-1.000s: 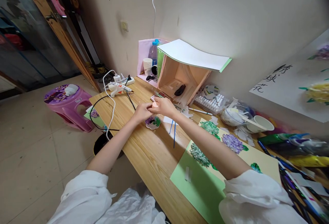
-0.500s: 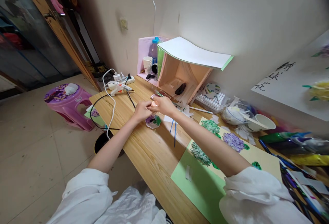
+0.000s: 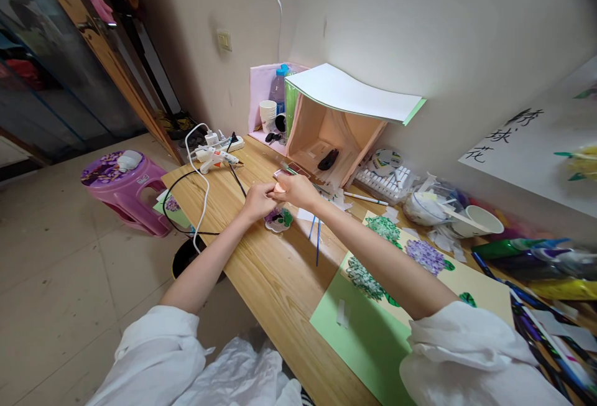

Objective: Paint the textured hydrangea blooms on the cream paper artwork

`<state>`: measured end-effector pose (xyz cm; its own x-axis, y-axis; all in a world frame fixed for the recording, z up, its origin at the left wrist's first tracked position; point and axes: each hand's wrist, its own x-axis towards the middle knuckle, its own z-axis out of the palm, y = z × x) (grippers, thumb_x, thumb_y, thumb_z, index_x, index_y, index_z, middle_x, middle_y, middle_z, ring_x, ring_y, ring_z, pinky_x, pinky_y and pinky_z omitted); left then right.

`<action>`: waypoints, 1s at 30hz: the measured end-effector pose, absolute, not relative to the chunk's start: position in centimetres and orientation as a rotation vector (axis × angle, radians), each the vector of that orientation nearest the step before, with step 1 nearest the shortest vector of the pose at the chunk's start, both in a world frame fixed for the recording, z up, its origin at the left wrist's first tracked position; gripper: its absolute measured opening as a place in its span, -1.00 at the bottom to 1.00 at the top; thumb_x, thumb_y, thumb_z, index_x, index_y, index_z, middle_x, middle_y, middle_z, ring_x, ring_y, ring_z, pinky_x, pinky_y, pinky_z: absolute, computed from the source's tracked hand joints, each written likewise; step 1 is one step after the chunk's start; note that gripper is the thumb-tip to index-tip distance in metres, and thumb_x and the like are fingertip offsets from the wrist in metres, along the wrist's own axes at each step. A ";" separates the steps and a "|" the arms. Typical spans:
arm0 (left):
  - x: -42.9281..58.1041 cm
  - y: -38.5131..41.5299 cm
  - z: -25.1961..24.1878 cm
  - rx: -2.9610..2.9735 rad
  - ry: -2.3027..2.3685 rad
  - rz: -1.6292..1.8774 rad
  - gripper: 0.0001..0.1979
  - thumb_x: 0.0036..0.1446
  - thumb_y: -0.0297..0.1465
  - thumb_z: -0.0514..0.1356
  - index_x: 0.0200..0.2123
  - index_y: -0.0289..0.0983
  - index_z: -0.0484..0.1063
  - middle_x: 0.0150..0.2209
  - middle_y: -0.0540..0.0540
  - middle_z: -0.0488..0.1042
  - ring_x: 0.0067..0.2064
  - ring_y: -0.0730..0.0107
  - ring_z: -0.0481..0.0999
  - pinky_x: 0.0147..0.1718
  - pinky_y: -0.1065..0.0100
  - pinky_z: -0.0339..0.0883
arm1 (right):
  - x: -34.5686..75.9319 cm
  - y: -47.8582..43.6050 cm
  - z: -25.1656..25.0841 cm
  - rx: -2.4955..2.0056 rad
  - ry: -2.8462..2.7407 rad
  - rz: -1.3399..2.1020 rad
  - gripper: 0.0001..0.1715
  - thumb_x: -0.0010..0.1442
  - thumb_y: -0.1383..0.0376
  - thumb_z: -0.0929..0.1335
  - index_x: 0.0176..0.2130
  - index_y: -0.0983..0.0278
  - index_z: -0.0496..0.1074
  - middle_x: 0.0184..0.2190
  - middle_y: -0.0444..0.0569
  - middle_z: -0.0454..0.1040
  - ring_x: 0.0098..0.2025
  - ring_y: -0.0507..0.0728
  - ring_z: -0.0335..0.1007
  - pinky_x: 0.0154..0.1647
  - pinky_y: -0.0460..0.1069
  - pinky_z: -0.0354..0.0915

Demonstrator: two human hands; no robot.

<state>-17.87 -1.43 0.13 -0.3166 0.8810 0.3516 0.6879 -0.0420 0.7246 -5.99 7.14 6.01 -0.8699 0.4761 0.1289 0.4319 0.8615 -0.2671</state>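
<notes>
My left hand and my right hand meet over the far part of the wooden table, fingers closed and touching. A small pale peach-coloured patch shows between them; I cannot make out whether it is a thing or skin. A thin greenish stick shows just beyond the right hand's fingers, and whether it is held is unclear. Right below the hands sits a small scalloped palette with purple and green paint. Two thin blue sticks lie to its right.
A glue gun with cords lies at the table's left end. Behind the hands stands a peach-lined box under a white sheet. Card with purple and green flowers, a white cup and pens lie rightward. A pink stool stands left.
Both hands stay in nearly the same place, still together. The view has shifted very slightly; nothing else visibly moved.
</notes>
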 end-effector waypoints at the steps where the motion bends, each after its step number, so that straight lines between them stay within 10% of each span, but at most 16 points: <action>1: -17.9 -1.4 0.1 1.685 2.010 1.284 -0.80 -0.13 -0.34 0.13 -0.66 -0.31 0.22 -0.61 0.08 0.07 -0.51 0.55 0.13 -0.53 0.47 -0.07 | -6.0 7.2 6.0 -0.700 -2.843 0.348 -0.61 0.14 0.03 0.33 -0.25 0.30 0.42 -0.39 0.04 0.54 -0.36 0.12 0.39 -0.44 -0.06 -0.06; 14: -17.7 -1.7 1.8 1.707 2.001 1.200 -0.86 -0.11 -0.33 0.21 -0.57 -0.30 0.39 -0.59 0.07 0.35 -0.47 0.48 0.30 -0.46 0.45 0.08 | -5.7 7.0 6.2 -0.745 -2.627 0.635 -0.71 -0.03 0.10 0.40 -0.42 0.27 0.35 -0.49 -0.08 0.46 -0.44 0.06 0.28 -0.45 -0.08 -0.06; 22: -16.8 -3.8 6.1 1.602 1.934 1.443 -0.50 -0.12 -0.20 0.32 -0.08 -0.24 0.41 -0.04 -0.12 0.48 -0.02 0.25 0.43 -0.03 0.30 0.26 | -2.2 8.2 6.7 -1.060 -2.091 1.119 -0.61 0.02 0.04 0.37 -0.54 0.26 0.23 -0.64 -0.15 0.32 -0.55 0.01 0.18 -0.53 -0.09 -0.03; 26: -14.2 -6.6 7.3 1.342 1.964 1.584 -0.63 0.21 -0.12 0.01 -0.19 -0.28 0.41 -0.22 -0.15 0.52 -0.16 0.30 0.50 -0.18 0.30 0.33 | 1.7 8.1 6.8 -1.094 -1.751 1.562 -0.58 0.16 0.02 0.25 -0.47 0.30 0.34 -0.70 -0.15 0.29 -0.66 -0.02 0.12 -0.62 -0.10 0.07; 30: -9.8 -5.2 7.1 1.328 1.743 1.432 -0.65 0.08 -0.12 0.16 -0.21 -0.28 0.46 -0.26 -0.16 0.55 -0.26 0.29 0.54 -0.34 0.34 0.38 | 5.5 6.4 7.3 -0.962 -1.413 1.802 -0.63 0.19 0.06 0.23 -0.39 0.29 0.39 -0.62 -0.12 0.32 -0.59 -0.01 0.21 -0.56 -0.10 0.22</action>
